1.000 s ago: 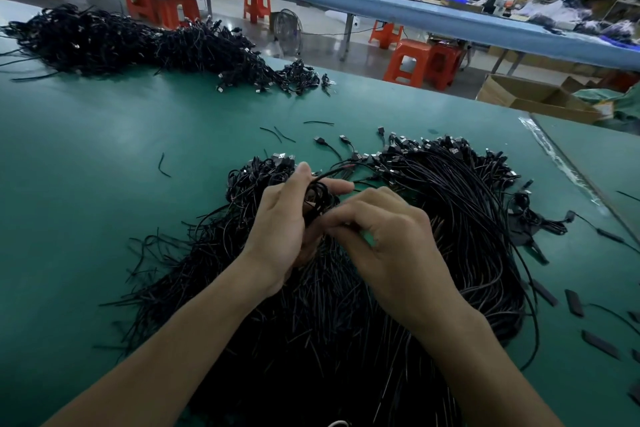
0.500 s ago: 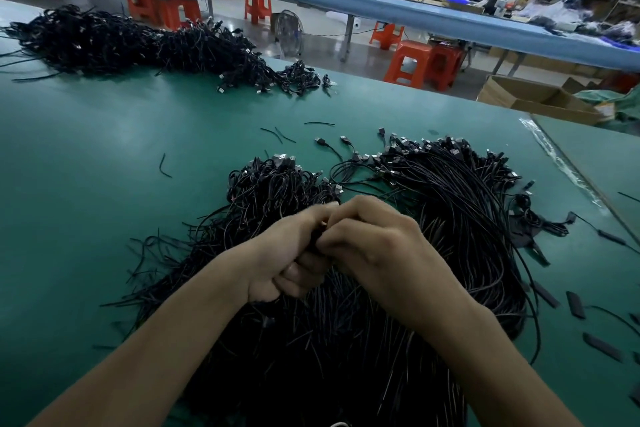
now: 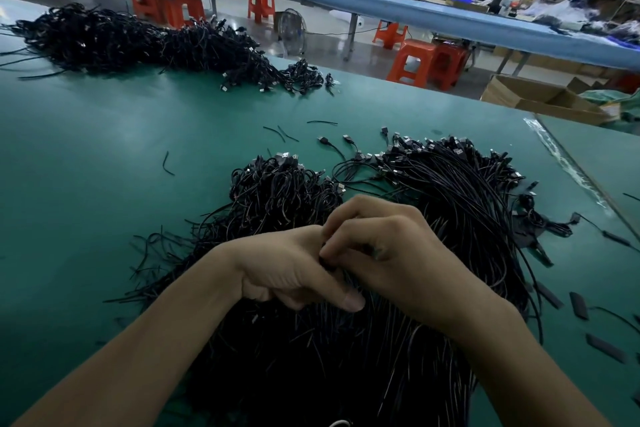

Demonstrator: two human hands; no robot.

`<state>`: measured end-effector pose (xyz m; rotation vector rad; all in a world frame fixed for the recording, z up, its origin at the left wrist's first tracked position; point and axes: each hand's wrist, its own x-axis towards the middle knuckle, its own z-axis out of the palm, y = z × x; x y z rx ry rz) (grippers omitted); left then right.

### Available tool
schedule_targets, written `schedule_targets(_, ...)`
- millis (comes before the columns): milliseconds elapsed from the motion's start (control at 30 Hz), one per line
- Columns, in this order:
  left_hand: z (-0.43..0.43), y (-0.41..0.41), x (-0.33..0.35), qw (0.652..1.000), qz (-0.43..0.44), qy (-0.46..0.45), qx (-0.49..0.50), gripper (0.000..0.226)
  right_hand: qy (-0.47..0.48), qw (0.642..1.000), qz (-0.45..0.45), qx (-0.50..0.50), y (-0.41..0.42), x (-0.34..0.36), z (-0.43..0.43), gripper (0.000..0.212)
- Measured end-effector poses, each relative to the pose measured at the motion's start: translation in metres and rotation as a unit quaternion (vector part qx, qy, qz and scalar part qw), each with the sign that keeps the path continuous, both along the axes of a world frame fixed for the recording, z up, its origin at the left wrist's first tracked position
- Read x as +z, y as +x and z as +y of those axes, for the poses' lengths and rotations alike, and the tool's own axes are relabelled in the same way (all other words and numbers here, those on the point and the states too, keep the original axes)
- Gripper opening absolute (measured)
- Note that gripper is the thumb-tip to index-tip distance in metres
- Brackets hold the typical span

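Note:
A big heap of black USB cables (image 3: pixel 460 204) lies on the green table (image 3: pixel 104 156) in front of me, with a smaller clump of coiled cables (image 3: pixel 277 191) at its left. My left hand (image 3: pixel 291 267) and my right hand (image 3: pixel 391 250) meet above the heap, fingers curled and pressed together. Between them they pinch a small black cable; most of it is hidden by the fingers. Loose cable ends spread out below my forearms.
A second long pile of black cables (image 3: pixel 138 42) lies at the table's far left. Short black strips (image 3: pixel 578 305) are scattered at the right. A cardboard box (image 3: pixel 540 100) and orange stools (image 3: pixel 412 62) stand beyond the far edge.
My hands have drawn back toward me from the coiled clump and closed up. The left hand's fingers, stretched out a second ago, are now curled against the right hand.

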<state>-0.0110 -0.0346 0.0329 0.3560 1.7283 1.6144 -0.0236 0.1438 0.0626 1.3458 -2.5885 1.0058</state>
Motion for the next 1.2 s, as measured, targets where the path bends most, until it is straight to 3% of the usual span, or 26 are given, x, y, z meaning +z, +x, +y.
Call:
schedule_targets(133,0.004,-0.002,-0.001,0.999,0.011,-0.033,0.024,0.042,0.028,0.999,0.013,-0.029,0.004,0.004,0.0,0.011)
schedule_targets(500,0.009,0.002,-0.006,0.996,0.043,-0.067,0.047,0.032,0.072,0.994,-0.026,-0.08,0.007,0.009,-0.005,0.015)
schedule_targets(700,0.012,0.001,-0.009,0.994,0.053,-0.052,0.083,0.016,0.059,0.992,-0.021,-0.113,0.008,0.004,-0.003,0.007)
schedule_targets(900,0.013,-0.002,-0.011,0.994,0.059,-0.045,0.085,0.027,0.017,0.989,0.002,-0.146,0.007,0.0,-0.006,0.015)
schedule_targets(1200,0.013,-0.002,-0.012,0.993,0.053,-0.038,0.1,0.023,-0.026,0.997,0.019,-0.072,0.007,-0.002,-0.001,0.018)
